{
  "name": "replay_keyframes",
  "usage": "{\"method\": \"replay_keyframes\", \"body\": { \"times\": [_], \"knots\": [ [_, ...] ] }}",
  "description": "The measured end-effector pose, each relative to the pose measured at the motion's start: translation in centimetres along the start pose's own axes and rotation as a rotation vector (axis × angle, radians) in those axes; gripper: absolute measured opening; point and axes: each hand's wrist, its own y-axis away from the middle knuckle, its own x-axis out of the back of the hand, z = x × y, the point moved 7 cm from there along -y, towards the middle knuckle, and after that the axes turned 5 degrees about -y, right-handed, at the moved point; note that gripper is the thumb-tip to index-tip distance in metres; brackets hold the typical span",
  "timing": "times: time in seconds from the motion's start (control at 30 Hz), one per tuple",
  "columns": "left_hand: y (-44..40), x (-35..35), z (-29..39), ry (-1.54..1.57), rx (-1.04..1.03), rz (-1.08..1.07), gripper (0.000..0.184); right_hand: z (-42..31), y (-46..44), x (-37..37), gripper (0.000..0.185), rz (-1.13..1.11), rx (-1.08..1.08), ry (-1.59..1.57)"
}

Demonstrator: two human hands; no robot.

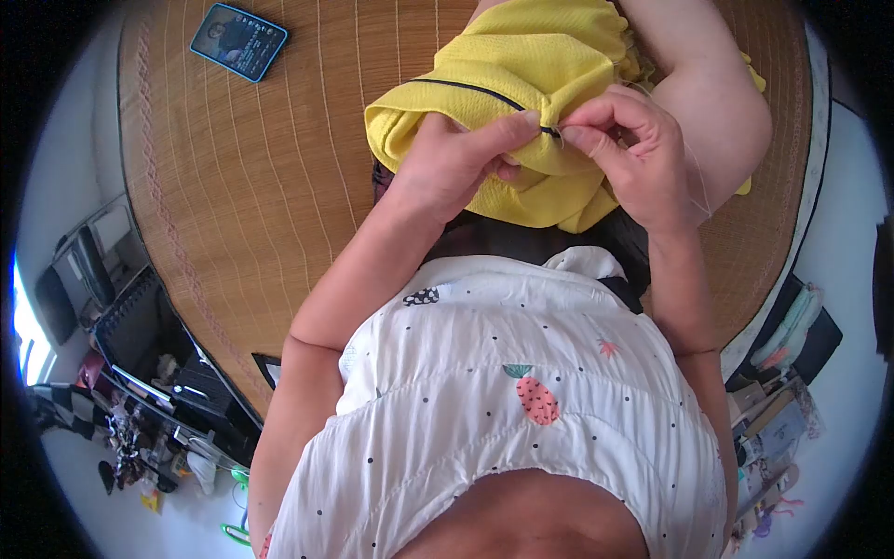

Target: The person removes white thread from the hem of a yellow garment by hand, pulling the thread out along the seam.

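A yellow garment [521, 65] with a thin dark trim [466, 87] lies bunched over my lap. My left hand [456, 158] grips its folded edge, the thumb pressed on top beside the trim and the other fingers partly under the cloth. Close against that thumb, my right hand [633, 149] pinches thumb and forefinger together at the end of the trim. What sits between those fingertips is too small to make out. A fine pale thread [700, 182] loops beside my right wrist.
I sit on a brown woven mat [251, 186]. A phone [239, 42] with a lit screen and blue case lies on it at upper left. Beyond the mat's edges, a dark open case [158, 345] and clutter stand left; books [778, 429] and other items lie right.
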Motion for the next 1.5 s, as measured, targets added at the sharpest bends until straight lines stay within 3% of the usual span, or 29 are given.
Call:
{"method": "replay_keyframes", "body": {
  "times": [0.6,1.03,1.2,1.33,1.5],
  "knots": [
    [-0.8,0.2,-1.1,0.161,-0.012,-0.031,0.025,0.9,0.0,0.4,0.008,-0.104,-0.06,0.0],
    [-0.7,0.2,-1.2,0.03,0.025,-0.044,0.032,-0.2,-0.2,-0.1,0.005,-0.072,0.087,0.156],
    [-0.8,0.8,-1.2,-0.14,0.014,-0.005,0.032,0.4,-0.2,-0.4,0.005,-0.097,0.008,0.117],
    [-1.0,0.6,-1.5,0.069,-0.038,0.015,0.026,1.2,-0.4,-0.1,0.01,-0.134,-0.14,0.024],
    [-1.1,0.3,-1.3,0.174,-0.029,-0.067,0.023,1.7,0.1,1.4,0.011,-0.099,-0.129,-0.002]
  ]
}}
